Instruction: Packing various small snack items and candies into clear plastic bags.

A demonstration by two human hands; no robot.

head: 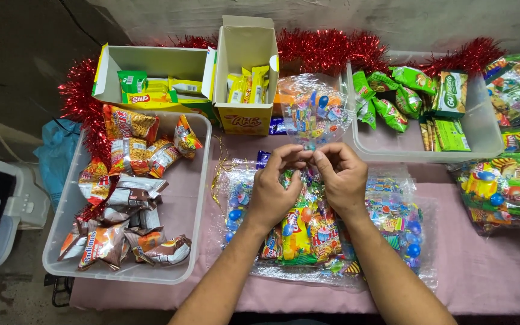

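Pink-clothed table [501, 277] against grey wall [416, 21].

A cellophane bag of sweets [315, 114] is being held above the table's [489, 271] middle, over filled bags [308, 235] being laid flat. A snack tray [182, 198] is lying left, another tray [482, 135] far right, two opened cartons [245, 60] far behind.

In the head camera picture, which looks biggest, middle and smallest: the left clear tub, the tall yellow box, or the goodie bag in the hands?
1. Left clear tub.
2. Tall yellow box.
3. Goodie bag, pinched by left hand and right hand.

The box and bag look close, so that order is unsure.
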